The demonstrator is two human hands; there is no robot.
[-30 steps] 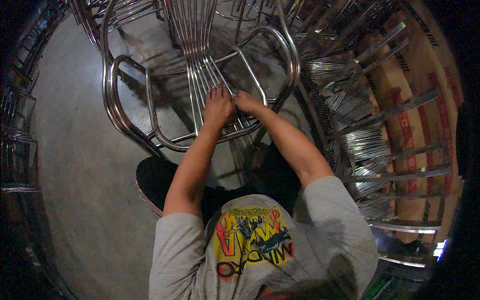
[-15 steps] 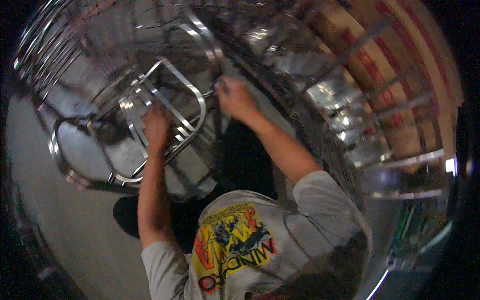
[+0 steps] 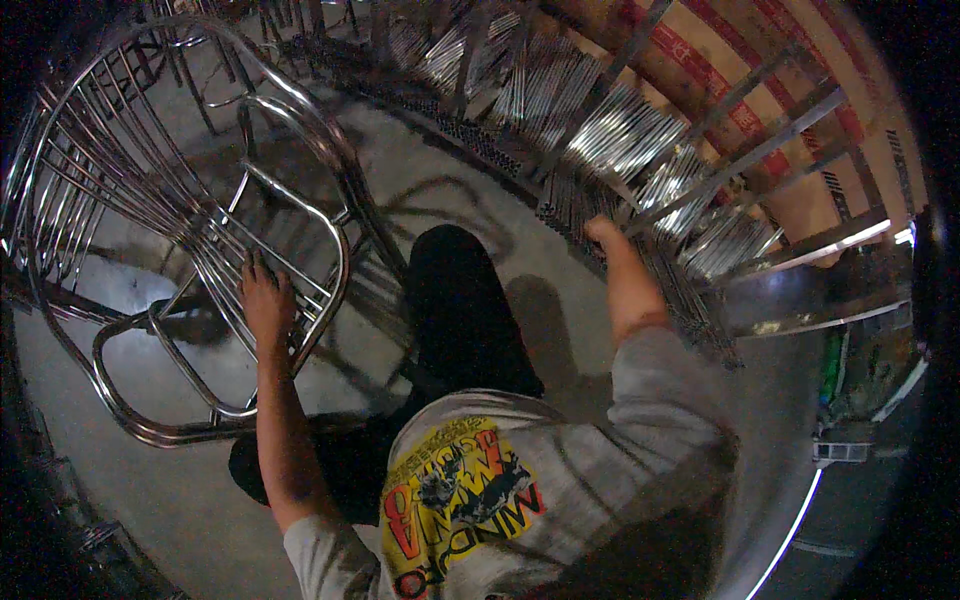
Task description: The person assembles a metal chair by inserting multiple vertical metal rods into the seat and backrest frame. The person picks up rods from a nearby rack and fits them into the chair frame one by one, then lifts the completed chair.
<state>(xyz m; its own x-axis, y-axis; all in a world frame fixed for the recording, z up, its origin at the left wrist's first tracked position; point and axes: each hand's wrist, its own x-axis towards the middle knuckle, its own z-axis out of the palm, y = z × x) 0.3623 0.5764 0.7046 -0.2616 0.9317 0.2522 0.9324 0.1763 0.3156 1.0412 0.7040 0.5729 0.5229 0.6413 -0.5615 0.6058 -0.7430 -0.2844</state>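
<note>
A shiny bent-tube metal chair frame (image 3: 335, 225) lies tilted on the floor at the left, with a row of curved slat bars. My left hand (image 3: 268, 305) rests on those bars, its fingers stretched along them and slightly apart. My right arm reaches out to the right. At its end my right hand (image 3: 602, 232) is at the edge of a stack of thin metal tubes (image 3: 570, 205). Its fingers are mostly hidden, so whether it holds a tube does not show.
Bundles of shiny rods (image 3: 630, 130) lie on a metal rack (image 3: 745, 215) at the right. Cardboard boxes (image 3: 700, 60) with red stripes stand behind it. More metal frames are at the far left. My knee (image 3: 455, 290) is between the chair frame and the rack.
My right hand has left the chair frame and swung right to the tube stack. My left hand stays on the bars. The view has shifted, showing more of the chair frame.
</note>
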